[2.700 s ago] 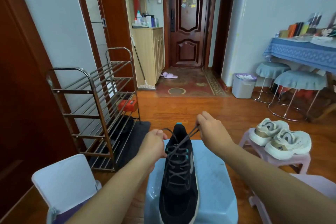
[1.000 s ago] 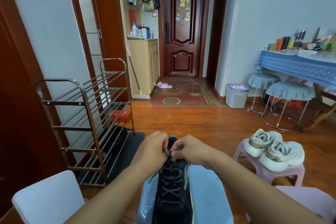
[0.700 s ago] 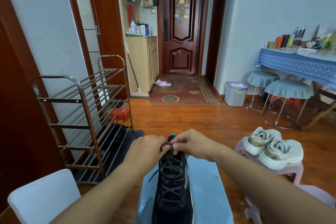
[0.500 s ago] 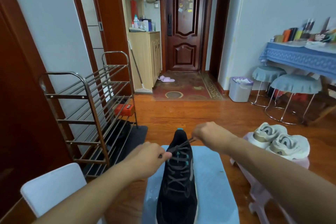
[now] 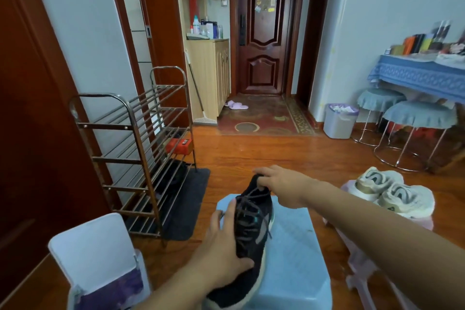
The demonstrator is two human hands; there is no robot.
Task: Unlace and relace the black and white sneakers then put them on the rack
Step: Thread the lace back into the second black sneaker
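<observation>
We had the black sneaker (image 5: pixel 251 231) tilted on the blue stool (image 5: pixel 297 267), left hand (image 5: pixel 221 246) wrapped round its side, right hand (image 5: pixel 279 185) pinching the lace (image 5: pixel 247 205) at the top. Best bet: hold it steady, pull evenly. Rack (image 5: pixel 141 148) sat just left.

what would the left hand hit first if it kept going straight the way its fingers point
The left hand points forward along the black sneaker it grips. Beyond that, probably bare wooden floor; depth is unclear.
</observation>
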